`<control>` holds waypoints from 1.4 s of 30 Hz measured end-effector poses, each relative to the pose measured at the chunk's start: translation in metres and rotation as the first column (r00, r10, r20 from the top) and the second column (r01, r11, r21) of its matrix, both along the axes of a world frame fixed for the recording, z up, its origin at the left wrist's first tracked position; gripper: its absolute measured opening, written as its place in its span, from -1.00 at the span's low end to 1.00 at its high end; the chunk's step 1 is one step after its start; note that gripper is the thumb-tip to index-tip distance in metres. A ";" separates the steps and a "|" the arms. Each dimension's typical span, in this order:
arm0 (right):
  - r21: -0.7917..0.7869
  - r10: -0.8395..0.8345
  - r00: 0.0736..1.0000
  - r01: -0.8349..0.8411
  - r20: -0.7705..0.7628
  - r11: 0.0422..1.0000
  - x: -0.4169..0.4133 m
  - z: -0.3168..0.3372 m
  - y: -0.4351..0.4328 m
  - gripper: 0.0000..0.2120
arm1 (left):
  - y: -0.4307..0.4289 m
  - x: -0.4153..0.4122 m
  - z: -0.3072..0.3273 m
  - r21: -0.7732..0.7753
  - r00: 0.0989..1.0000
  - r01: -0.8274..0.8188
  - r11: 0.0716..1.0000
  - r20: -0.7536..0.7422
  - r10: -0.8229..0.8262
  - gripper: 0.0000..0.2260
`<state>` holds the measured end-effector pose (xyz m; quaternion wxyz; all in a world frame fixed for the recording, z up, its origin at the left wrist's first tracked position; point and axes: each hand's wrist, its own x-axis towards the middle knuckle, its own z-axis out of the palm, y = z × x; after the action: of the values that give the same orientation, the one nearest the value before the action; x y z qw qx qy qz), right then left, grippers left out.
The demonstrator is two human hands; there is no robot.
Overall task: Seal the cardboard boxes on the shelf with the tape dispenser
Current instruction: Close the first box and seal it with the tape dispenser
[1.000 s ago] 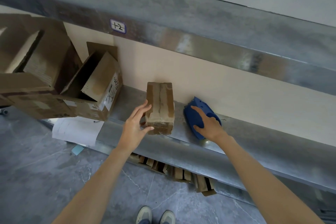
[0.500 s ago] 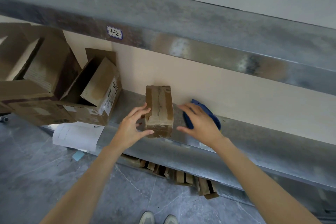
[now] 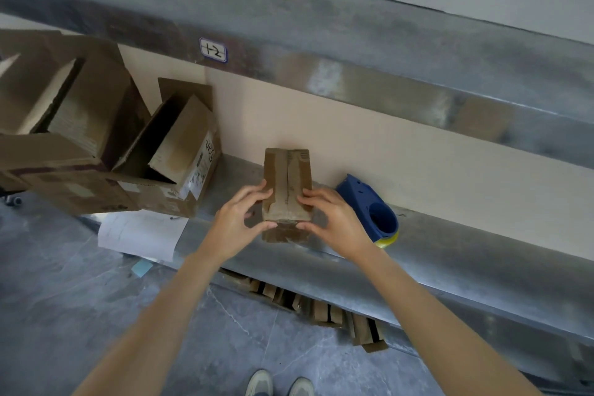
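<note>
The small box (image 3: 287, 183) stands on the metal shelf (image 3: 466, 260) near its front edge, with brown tape along its top. The left hand (image 3: 236, 223) grips its left side: the fingers curl over the top edge and the thumb presses the front face. The right hand (image 3: 336, 219) grips the right side the same way.

The blue tape dispenser (image 3: 373, 207) lies on the shelf just right of the box. The right hand covers its near corner, and only a yellow sliver shows at its lower edge.

To the left, an open box (image 3: 181, 167) leans on the shelf; its inside is in shadow and cannot be made out. A larger box (image 3: 64, 125) beside it is cut off by the frame edge. Flattened cardboard (image 3: 321, 310) below is mostly hidden behind the shelf's front lip.
</note>
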<state>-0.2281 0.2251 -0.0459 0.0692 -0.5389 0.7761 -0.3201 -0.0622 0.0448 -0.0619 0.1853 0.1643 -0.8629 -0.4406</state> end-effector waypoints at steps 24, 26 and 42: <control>-0.022 -0.175 0.984 0.175 0.038 0.984 0.026 0.005 -0.009 -0.63 | 0.021 -0.003 -0.002 0.041 0.987 -0.141 0.989 -0.066 0.144 -0.59; -0.048 -0.225 0.972 0.228 0.071 0.972 0.030 0.005 -0.013 -0.70 | 0.025 -0.005 -0.002 0.051 0.979 -0.185 0.981 -0.079 0.189 -0.60; -0.091 -0.152 0.971 0.170 0.183 0.981 0.020 0.004 -0.008 -0.76 | 0.021 -0.005 0.000 0.001 0.985 -0.159 0.987 -0.066 0.158 -0.71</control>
<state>-0.2081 0.2175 -0.0416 0.0822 -0.4469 0.7902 -0.4113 -0.0668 0.0661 -0.0623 0.2484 0.2174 -0.8415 -0.4277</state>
